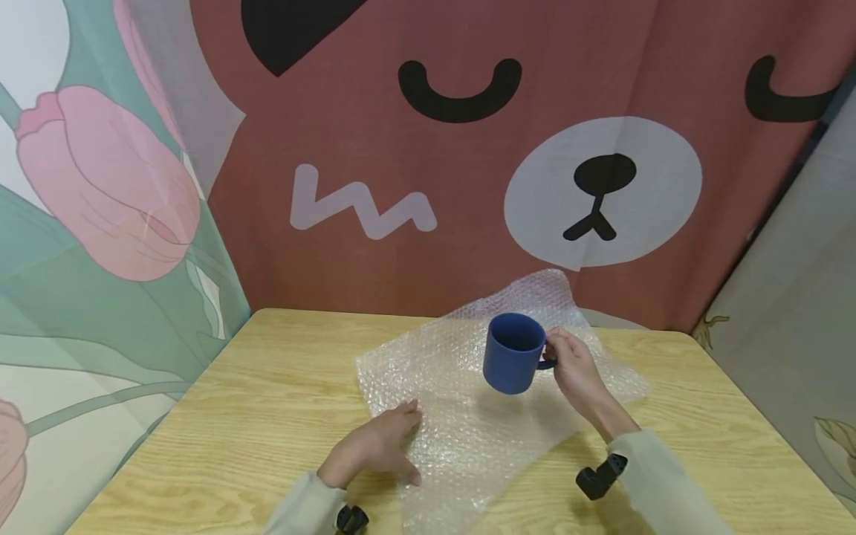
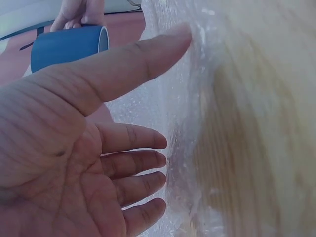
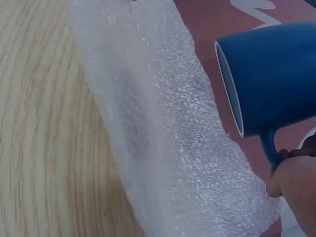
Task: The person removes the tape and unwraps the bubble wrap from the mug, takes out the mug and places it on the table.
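Observation:
A blue mug (image 1: 511, 364) hangs upright over a sheet of bubble wrap (image 1: 461, 446), its mouth facing up. My right hand (image 1: 576, 371) pinches the mug's handle, which sticks out to the right; the right wrist view shows thumb and fingers curled round that handle (image 3: 269, 148). At the left edge of the bubble wrap is my left hand (image 1: 383, 443), fingers and thumb spread apart. In the left wrist view its fingertips (image 2: 157, 159) reach right to the plastic, and nothing lies in the palm.
The bubble wrap lies on a light wood-grain table (image 1: 267, 394), and its far corner rises against a reddish-brown curtain (image 1: 374, 275) with a bear face. Another printed curtain (image 1: 100, 319) with tulips hangs at the left, and a pale one (image 1: 796, 297) at the right.

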Action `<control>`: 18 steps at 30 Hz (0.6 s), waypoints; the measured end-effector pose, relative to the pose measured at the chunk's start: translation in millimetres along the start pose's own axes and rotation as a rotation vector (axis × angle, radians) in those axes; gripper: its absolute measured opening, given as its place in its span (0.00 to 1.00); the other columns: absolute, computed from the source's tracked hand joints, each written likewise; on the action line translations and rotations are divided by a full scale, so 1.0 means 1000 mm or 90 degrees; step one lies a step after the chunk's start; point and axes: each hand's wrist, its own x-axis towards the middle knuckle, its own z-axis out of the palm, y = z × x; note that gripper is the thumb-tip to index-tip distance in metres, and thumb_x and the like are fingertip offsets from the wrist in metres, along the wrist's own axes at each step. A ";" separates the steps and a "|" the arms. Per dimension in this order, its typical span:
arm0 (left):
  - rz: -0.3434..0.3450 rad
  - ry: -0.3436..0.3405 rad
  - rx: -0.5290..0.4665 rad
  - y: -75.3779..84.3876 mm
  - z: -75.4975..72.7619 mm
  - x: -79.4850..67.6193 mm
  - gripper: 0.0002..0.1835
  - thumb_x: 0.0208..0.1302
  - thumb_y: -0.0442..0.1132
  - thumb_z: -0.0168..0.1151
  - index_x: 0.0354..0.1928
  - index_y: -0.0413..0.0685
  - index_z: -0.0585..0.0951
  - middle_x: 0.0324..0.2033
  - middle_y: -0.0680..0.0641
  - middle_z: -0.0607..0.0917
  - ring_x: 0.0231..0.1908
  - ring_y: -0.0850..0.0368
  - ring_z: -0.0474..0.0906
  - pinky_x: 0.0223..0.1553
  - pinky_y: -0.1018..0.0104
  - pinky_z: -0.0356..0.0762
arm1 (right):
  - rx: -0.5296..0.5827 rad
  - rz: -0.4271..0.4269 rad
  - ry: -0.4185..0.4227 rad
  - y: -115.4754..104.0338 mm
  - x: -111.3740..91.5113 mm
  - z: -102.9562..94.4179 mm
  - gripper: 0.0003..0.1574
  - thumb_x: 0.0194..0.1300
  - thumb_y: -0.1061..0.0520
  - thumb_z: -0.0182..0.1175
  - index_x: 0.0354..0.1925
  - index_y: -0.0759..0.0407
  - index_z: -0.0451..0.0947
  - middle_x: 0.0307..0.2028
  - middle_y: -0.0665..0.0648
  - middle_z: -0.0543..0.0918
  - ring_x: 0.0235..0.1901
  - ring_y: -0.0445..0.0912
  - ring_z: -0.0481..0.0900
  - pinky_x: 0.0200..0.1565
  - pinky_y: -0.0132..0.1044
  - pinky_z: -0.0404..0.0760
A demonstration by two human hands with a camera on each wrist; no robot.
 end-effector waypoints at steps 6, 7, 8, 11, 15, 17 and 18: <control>0.008 -0.009 0.002 -0.001 -0.002 0.000 0.49 0.46 0.48 0.77 0.66 0.29 0.66 0.69 0.33 0.61 0.69 0.38 0.55 0.67 0.47 0.54 | -0.024 0.012 0.049 -0.014 -0.005 -0.011 0.21 0.75 0.63 0.38 0.25 0.56 0.70 0.26 0.51 0.67 0.32 0.44 0.64 0.39 0.33 0.67; 0.011 -0.009 0.004 -0.001 -0.003 0.000 0.48 0.48 0.48 0.76 0.66 0.29 0.66 0.69 0.33 0.61 0.69 0.38 0.55 0.67 0.47 0.54 | -0.024 0.010 0.056 -0.016 -0.005 -0.014 0.21 0.76 0.62 0.38 0.25 0.56 0.69 0.26 0.50 0.67 0.33 0.44 0.64 0.39 0.32 0.66; 0.013 -0.008 0.007 0.000 -0.003 0.000 0.46 0.50 0.48 0.75 0.66 0.30 0.66 0.69 0.33 0.61 0.69 0.38 0.55 0.67 0.47 0.54 | -0.018 0.006 0.061 -0.019 -0.006 -0.016 0.22 0.76 0.62 0.38 0.25 0.57 0.68 0.26 0.50 0.66 0.33 0.44 0.63 0.39 0.32 0.66; 0.026 -0.004 0.009 0.003 -0.004 0.001 0.42 0.56 0.48 0.71 0.66 0.29 0.66 0.68 0.32 0.62 0.69 0.39 0.55 0.67 0.47 0.55 | 0.011 -0.010 0.062 -0.026 -0.008 -0.023 0.23 0.77 0.62 0.37 0.25 0.57 0.69 0.27 0.50 0.65 0.34 0.44 0.61 0.40 0.31 0.64; 0.031 -0.005 0.020 0.008 -0.003 0.001 0.43 0.58 0.51 0.69 0.66 0.28 0.65 0.67 0.30 0.63 0.69 0.38 0.54 0.67 0.48 0.54 | 0.040 -0.022 0.061 -0.034 -0.010 -0.033 0.23 0.78 0.61 0.37 0.26 0.56 0.72 0.28 0.49 0.66 0.34 0.43 0.61 0.39 0.29 0.64; 0.027 -0.008 0.028 0.010 -0.002 0.002 0.46 0.58 0.54 0.68 0.66 0.26 0.64 0.67 0.30 0.62 0.69 0.37 0.54 0.68 0.49 0.53 | 0.044 -0.022 0.067 -0.038 -0.010 -0.038 0.23 0.78 0.61 0.38 0.26 0.55 0.72 0.28 0.49 0.67 0.34 0.43 0.61 0.39 0.29 0.64; 0.022 -0.009 0.034 0.012 -0.002 0.002 0.46 0.58 0.56 0.68 0.66 0.26 0.64 0.67 0.29 0.62 0.69 0.36 0.54 0.68 0.49 0.53 | 0.044 -0.025 0.068 -0.039 -0.010 -0.040 0.23 0.78 0.60 0.38 0.26 0.55 0.73 0.29 0.48 0.67 0.34 0.43 0.61 0.39 0.29 0.64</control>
